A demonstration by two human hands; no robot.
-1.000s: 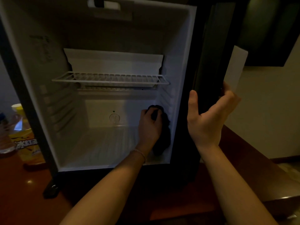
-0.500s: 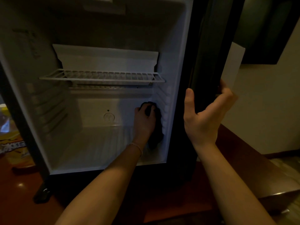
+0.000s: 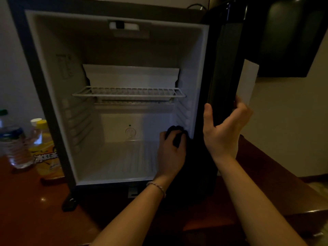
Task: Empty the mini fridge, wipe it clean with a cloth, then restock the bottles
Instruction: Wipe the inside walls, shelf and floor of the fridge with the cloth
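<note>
Bottles [image 3: 26,144] wait out on the left of the desk, the mini fridge [image 3: 53,86] stands bare, left hand [image 3: 171,151] grips the dark cloth [image 3: 177,133] low against its right inner wall, right hand [image 3: 225,128] clasps the open door [image 3: 223,71] — wiping step, far wall and floor likely next.

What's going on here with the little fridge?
A person is wiping out an emptied mini fridge. The left hand grips a dark cloth low against the inside right wall, near the back corner. The right hand holds the edge of the open door. The wire shelf is bare. Three bottles stand on the wooden counter left of the fridge: a clear water bottle, a yellow drink bottle and another partly hidden between them. Restocking has not begun.
</note>
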